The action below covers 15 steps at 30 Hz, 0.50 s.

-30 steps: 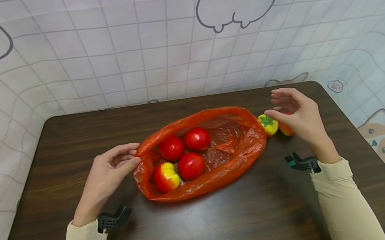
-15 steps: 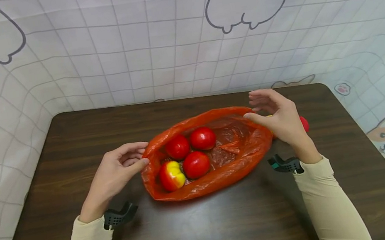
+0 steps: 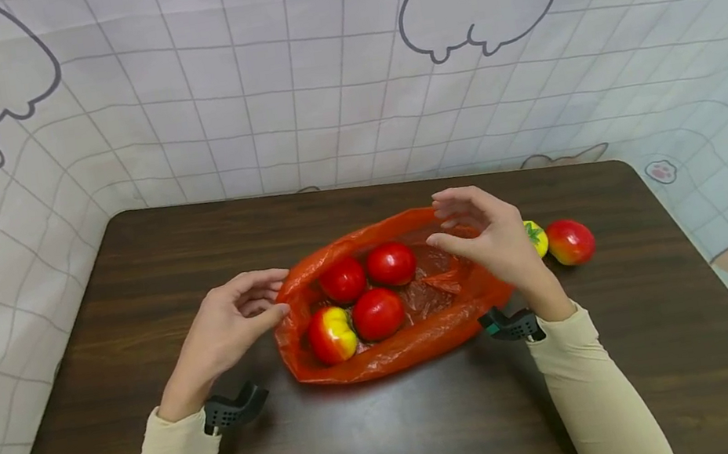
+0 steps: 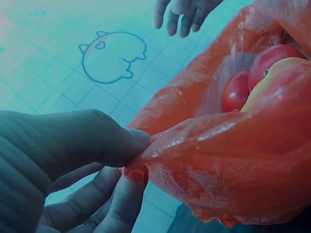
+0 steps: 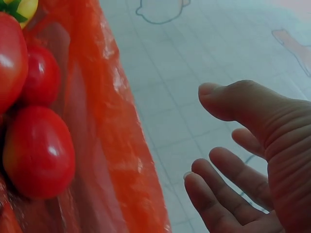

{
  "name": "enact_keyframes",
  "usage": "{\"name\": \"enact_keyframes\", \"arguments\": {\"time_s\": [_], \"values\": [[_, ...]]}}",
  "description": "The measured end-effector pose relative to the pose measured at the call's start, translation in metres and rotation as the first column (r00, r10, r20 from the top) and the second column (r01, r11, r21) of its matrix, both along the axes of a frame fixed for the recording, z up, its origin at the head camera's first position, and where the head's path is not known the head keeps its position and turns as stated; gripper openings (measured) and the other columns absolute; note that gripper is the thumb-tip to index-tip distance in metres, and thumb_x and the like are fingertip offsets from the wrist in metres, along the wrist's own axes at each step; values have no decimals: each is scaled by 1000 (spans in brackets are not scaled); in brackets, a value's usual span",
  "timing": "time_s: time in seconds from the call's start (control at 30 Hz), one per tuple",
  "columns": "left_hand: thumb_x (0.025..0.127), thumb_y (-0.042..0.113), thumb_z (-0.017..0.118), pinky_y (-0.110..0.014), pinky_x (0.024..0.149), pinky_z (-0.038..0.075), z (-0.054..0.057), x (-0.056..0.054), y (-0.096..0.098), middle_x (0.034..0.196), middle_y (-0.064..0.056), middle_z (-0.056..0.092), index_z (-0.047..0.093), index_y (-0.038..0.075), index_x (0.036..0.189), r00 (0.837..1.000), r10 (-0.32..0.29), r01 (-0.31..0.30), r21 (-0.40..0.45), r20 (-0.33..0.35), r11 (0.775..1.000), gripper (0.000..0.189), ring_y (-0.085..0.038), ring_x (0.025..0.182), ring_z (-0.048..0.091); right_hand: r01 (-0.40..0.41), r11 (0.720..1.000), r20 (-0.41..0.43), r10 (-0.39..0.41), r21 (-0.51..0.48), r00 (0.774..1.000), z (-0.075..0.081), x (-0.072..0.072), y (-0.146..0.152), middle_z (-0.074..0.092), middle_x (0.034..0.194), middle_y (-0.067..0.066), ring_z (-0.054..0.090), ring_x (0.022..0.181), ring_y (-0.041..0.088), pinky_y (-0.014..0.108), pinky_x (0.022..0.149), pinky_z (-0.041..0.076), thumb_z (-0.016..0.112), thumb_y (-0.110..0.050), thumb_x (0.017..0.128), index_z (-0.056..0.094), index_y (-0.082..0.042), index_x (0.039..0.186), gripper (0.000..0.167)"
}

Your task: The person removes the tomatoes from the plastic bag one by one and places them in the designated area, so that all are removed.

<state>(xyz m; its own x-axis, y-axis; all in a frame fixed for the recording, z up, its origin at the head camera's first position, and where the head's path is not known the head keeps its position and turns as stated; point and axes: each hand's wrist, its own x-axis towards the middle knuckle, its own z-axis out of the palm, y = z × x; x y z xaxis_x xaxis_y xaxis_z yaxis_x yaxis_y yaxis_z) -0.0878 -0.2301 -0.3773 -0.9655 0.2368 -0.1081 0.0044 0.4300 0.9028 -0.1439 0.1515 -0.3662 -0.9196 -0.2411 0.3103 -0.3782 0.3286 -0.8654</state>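
Observation:
A red plastic bag (image 3: 392, 361) sits mid-table with its mouth spread wide. My left hand (image 3: 226, 328) pinches its left rim between thumb and fingers, as the left wrist view shows close up. Inside lie three glossy red tomatoes (image 3: 378, 313) and one red-and-yellow, lobed piece like a bell pepper (image 3: 331, 335), gathered toward the left end. Over the bag's right end hovers my right hand (image 3: 491, 239), thumb apart from relaxed fingers, holding nothing. In the right wrist view, bare space shows between its fingers (image 5: 206, 199) and the bag's rim.
Right of the bag, a yellow piece with a green star-shaped top (image 3: 536, 237) is partly hidden behind my right hand. Beside it lies a red fruit with a yellowish patch (image 3: 570, 242). The dark wooden table (image 3: 384, 446) is bordered by a white grid-patterned curtain (image 3: 310, 69).
My right hand has moved left, from over the two pieces beside the bag to over the bag's right end, uncovering the red one. My left hand stays on the rim.

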Motion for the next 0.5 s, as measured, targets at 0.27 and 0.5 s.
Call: {"name": "enact_keyframes", "arguments": {"time_s": [0.27,0.5], "values": [[94,15,76,-10,86,56,-4,0,0,123,-12,71,66,12,135,1000,3,-3,-27,-2,1000,43,-22,102,70,-43,999,33,42,11,999,-11,1,-11,71,121,19,70,106,9,27,96,61,85,-4,82,65,-8,132,54],[93,15,77,-12,85,57,-4,-2,-2,124,-12,71,66,12,135,1000,-8,8,-16,-3,1000,43,-18,99,70,-75,996,69,72,46,995,-18,-1,-18,71,122,20,73,106,25,38,96,62,85,-9,84,66,-6,130,50]]}}
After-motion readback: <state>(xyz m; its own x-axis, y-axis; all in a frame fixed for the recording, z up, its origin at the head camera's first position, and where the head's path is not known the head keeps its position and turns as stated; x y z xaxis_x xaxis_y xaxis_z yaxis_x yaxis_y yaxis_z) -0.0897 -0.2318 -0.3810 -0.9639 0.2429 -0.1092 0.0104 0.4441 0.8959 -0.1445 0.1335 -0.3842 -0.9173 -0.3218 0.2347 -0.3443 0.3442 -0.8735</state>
